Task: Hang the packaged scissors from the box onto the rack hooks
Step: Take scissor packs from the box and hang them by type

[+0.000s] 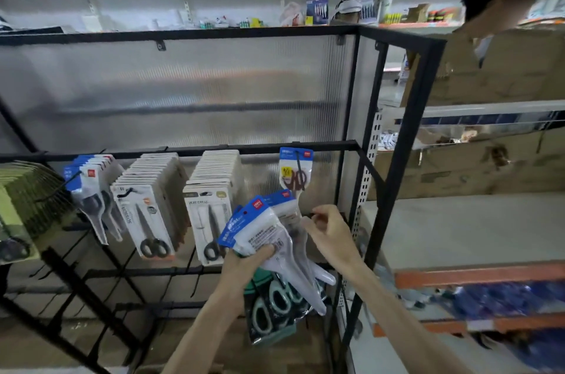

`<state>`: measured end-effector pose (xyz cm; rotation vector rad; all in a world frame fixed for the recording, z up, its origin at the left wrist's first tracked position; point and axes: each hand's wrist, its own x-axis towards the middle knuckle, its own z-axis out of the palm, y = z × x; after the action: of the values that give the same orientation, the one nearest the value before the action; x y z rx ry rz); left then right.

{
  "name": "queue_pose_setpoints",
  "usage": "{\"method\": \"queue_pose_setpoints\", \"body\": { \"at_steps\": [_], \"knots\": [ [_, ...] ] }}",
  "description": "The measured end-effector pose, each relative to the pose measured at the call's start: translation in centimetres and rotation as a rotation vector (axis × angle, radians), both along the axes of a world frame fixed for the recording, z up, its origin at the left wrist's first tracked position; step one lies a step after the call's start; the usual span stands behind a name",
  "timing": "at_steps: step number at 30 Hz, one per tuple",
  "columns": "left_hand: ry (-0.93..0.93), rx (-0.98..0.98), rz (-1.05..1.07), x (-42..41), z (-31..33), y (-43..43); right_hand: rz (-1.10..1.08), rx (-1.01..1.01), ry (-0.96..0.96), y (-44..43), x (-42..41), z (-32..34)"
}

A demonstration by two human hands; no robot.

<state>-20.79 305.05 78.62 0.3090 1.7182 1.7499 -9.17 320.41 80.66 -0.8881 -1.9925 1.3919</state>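
**At lower centre of the frame, a bundle of packs is readied for the hook**

Below the middle of the frame, a bundle of packaged scissors (pixel 263 227) is gripped in the left hand (pixel 244 263). Its fingers are curled under the clear blister fronts, and the blue header cards are fanned up and to the left. Just right of it, the right hand (pixel 328 231) is set against the rearmost pack, fingers curled, thumb and forefinger drawn close. Whether plastic is actually pinched cannot be told through the blur. Above both hands, one matching pack (pixel 296 172) is hung on the rightmost hook (pixel 299 159) of the black rack (pixel 397 159). Fuller rows (pixel 146 205) are hung to its left. The box cannot be made out.

The step in hand is judged to be the separating of one pack for hanging. A single pack should be peeled off by its header card, not by the slippery blister. Its punched hole should be turned square to the hook tip, then slid fully back against the hung pack, printed face outward. The bundle should be kept gripped firmly so that nothing is spilled.
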Motion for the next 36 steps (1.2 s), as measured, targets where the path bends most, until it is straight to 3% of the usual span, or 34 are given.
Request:
{"method": "queue_pose_setpoints", "body": {
  "at_steps": [5, 9, 14, 17, 22, 25, 28, 32, 36],
  "knots": [
    [0.060, 0.007, -0.038, 1.6, -0.2, 0.2, 0.113, -0.212, 0.002, -0.4, 1.6, -0.9],
    [0.064, 0.023, -0.037, 3.3, -0.7, -0.6, -0.034, -0.236, 0.082, -0.7, 2.8, -2.5],
    [-0.030, 0.032, -0.010, 4.3, -0.5, -2.3, -0.209, -0.563, 0.308, 0.0, 4.6, -1.6],
    [-0.016, 0.004, -0.006, 4.4, -0.3, -2.7, -0.129, -0.682, 0.420, -0.5, 5.2, -0.7],
    [-0.004, -0.016, -0.032, 5.3, -0.1, -1.9, -0.027, -0.714, 0.309, -2.2, 5.1, 0.1],
    [-0.005, -0.013, -0.047, 5.6, 0.2, -2.0, 0.192, -0.810, 0.453, -2.9, 5.3, 1.6],
    [-0.019, 0.018, -0.060, 5.2, 0.4, -2.3, 0.093, -0.746, 0.448, -3.0, 5.2, 2.2],
    [0.002, 0.021, -0.009, 4.3, 0.9, -2.9, -0.017, -0.302, 0.191, -2.2, 4.6, 3.1],
    [0.048, 0.020, 0.022, 3.2, 0.8, -4.0, -0.020, -0.122, 0.193, -1.6, 3.4, 4.3]
  ]
}}
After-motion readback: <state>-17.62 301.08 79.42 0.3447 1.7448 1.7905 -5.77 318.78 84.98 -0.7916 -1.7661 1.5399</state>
